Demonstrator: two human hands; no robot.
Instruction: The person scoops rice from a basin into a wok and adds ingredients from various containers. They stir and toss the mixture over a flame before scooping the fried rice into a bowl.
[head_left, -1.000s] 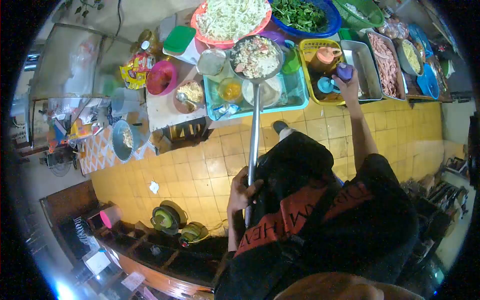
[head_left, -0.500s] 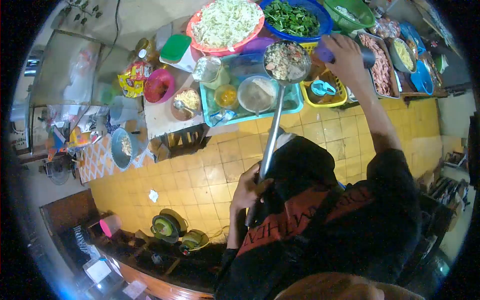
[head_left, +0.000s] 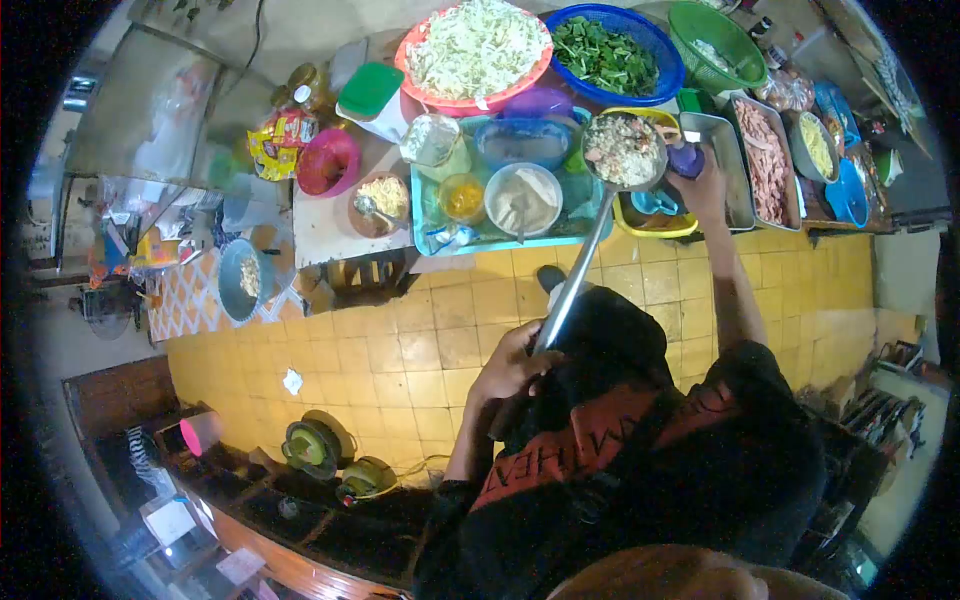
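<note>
My left hand (head_left: 510, 365) is wrapped around the long metal handle of a large ladle (head_left: 578, 280). The ladle's bowl is held out over the table's edge and is filled with a pale chopped food mix (head_left: 624, 150) with pinkish bits. My right hand (head_left: 702, 188) grips a bottle with a purple top (head_left: 686, 160), just right of the ladle's bowl; the hand hides most of the bottle. Below them is a yellow basket (head_left: 655, 228) with a light-blue plastic item (head_left: 654, 202) in it. To the left, a turquoise tray (head_left: 428, 238) holds a tub of whitish paste (head_left: 523, 200) and a cup of yellow liquid (head_left: 462, 198).
At the back stand an orange basin of shredded cabbage (head_left: 474, 50), a blue basket of chopped greens (head_left: 605, 58) and a green basket (head_left: 720, 45). On the right lies a tray of pink meat strips (head_left: 763, 165). Green gas burners (head_left: 313, 448) are behind at lower left.
My right hand has come down and toward me, turning the bottle from lying sideways beside the ladle to more upright. The ladle has shifted slightly right in view.
</note>
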